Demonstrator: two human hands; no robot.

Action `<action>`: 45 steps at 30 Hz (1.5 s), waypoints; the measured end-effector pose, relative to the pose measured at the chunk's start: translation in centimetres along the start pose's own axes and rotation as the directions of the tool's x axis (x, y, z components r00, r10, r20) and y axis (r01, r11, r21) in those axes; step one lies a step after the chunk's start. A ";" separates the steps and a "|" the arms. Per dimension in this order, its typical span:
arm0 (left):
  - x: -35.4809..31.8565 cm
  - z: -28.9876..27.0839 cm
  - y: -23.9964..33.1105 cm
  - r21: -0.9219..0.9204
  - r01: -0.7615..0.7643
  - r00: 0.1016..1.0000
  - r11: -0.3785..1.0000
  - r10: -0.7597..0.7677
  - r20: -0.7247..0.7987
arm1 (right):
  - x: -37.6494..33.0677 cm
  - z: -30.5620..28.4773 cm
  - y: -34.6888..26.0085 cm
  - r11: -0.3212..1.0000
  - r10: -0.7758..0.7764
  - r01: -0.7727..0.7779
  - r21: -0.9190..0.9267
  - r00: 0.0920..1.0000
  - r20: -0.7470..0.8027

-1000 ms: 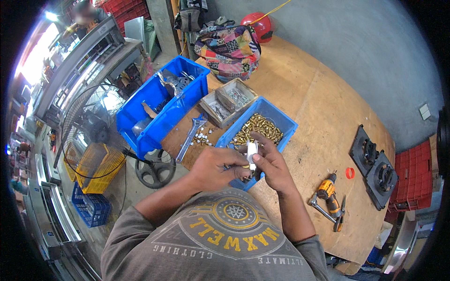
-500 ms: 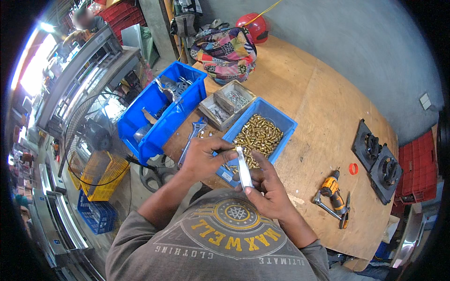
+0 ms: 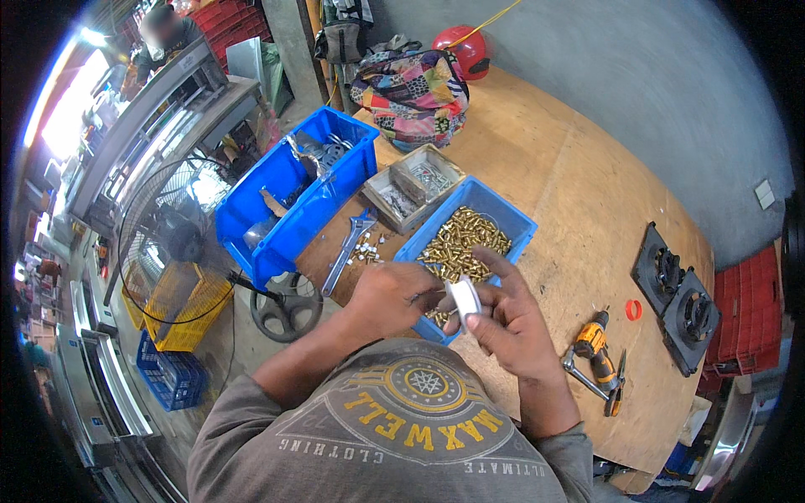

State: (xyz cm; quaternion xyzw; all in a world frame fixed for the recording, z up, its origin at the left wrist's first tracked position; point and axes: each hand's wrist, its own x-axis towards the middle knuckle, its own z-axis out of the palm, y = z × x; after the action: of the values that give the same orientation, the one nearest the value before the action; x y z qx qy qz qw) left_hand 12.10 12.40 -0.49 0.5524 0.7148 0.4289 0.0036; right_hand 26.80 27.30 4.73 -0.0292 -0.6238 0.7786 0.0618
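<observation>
A white spool of thread seal tape [image 3: 464, 298] is gripped between the thumb and fingers of my right hand [image 3: 507, 314]. Beside it, my left hand [image 3: 390, 295] is closed in a pinch; a small thing shows at its fingertips, too small to name. Both hands are over the near end of a blue bin [image 3: 521, 236] of brass fittings [image 3: 463, 239]. Left of the bin lie an adjustable wrench [image 3: 345, 251] and several small white-wrapped pieces [image 3: 366, 250].
Behind the bin stand a wooden box of screws [image 3: 401, 191] and a larger blue crate [image 3: 335, 189]. At right lie a yellow drill [image 3: 594, 339], an orange ring [image 3: 633, 310] and black burner plates [image 3: 694, 310]. A fan [image 3: 172, 239] stands at left; a person [image 3: 172, 38] is farther back.
My right hand has turned the spool, so its round side shows. My left hand has moved lower and to the right, uncovering the wrench and small white pieces.
</observation>
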 end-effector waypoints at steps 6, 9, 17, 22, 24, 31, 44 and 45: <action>0.0 -0.2 1.0 0.030 -0.086 0.993 0.996 0.083 0.083 | 2.2 -1.4 -0.8 0.997 0.041 -0.038 0.062 0.998 -0.039; -0.1 -0.3 1.1 -0.055 -0.069 0.990 0.996 0.075 0.116 | 3.1 -1.7 -0.6 0.996 0.072 -0.069 0.056 0.996 -0.060; -0.5 -0.9 1.4 -0.270 0.068 0.991 0.961 -0.034 0.127 | 4.2 -1.6 3.0 1.000 0.008 -0.009 -0.009 0.996 -0.091; -0.5 -1.3 0.8 -0.303 0.098 0.995 0.948 -0.101 0.004 | 2.9 -1.2 5.0 0.990 -0.034 0.021 -0.141 0.995 -0.092; -0.6 -1.3 0.5 -0.302 0.124 0.991 0.945 -0.131 -0.004 | 2.5 -0.6 5.5 0.969 -0.081 0.053 -0.242 0.991 -0.107; -0.3 -1.2 -1.6 -0.234 0.341 0.935 0.910 -0.353 -0.010 | 1.3 0.8 4.8 0.983 0.050 -0.054 -0.174 0.998 -0.031; -0.7 0.3 -1.7 -0.022 0.188 0.982 0.982 -0.188 -0.014 | 0.2 0.4 2.2 0.990 0.090 -0.089 0.105 0.996 -0.003; -0.7 0.3 -1.6 0.013 0.135 0.990 0.991 -0.135 -0.027 | 0.3 0.3 2.1 0.992 0.084 -0.083 0.091 0.996 -0.002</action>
State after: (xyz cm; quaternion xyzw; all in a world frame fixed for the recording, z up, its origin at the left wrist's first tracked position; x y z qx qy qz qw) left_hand 11.26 12.03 -2.01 0.4971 0.7538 0.4294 0.0193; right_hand 26.34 26.61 2.73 -0.0547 -0.5859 0.8079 0.0323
